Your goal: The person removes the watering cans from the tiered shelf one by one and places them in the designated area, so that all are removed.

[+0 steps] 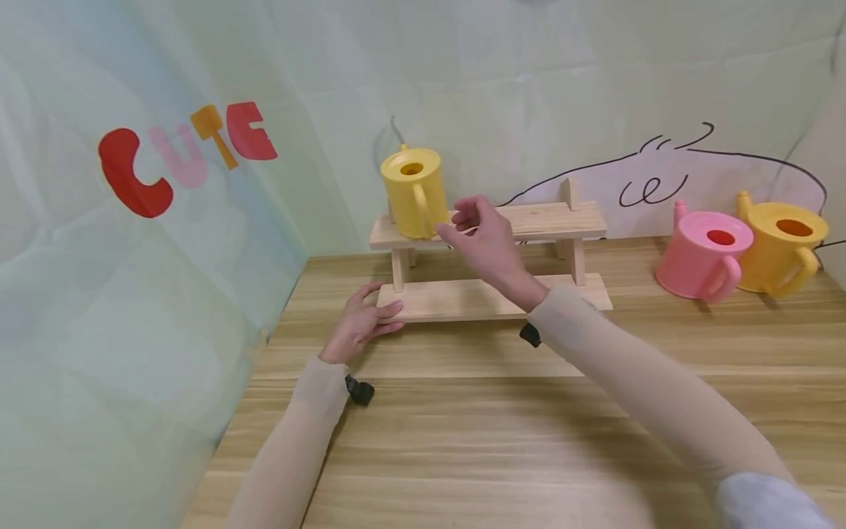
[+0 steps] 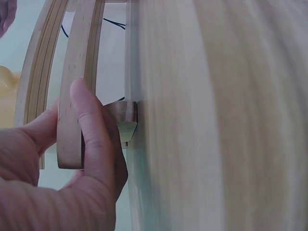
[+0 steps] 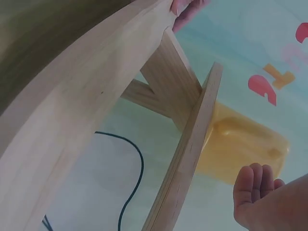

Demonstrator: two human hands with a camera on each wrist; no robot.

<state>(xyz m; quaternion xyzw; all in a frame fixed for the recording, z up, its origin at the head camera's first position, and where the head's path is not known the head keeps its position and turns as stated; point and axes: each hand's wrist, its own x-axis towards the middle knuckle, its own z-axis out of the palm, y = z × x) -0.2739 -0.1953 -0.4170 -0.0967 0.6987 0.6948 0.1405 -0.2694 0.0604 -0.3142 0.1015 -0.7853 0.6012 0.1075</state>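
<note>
A two-tier wooden shelf stands against the back wall. My left hand grips the left end of its lower board; in the left wrist view the thumb and fingers lie on either side of that board. On the left end of the upper board sits a small yellow watering can, upright, handle toward me. My right hand is just right of this can, fingers loosely bent and holding nothing. The right wrist view has the hand beside the can; whether they touch is hard to tell.
Farther right on the wood-grain table stand a pink watering can and a darker yellow one, side by side. Pale cloth walls rise behind and on the left, with colored letters on the left one.
</note>
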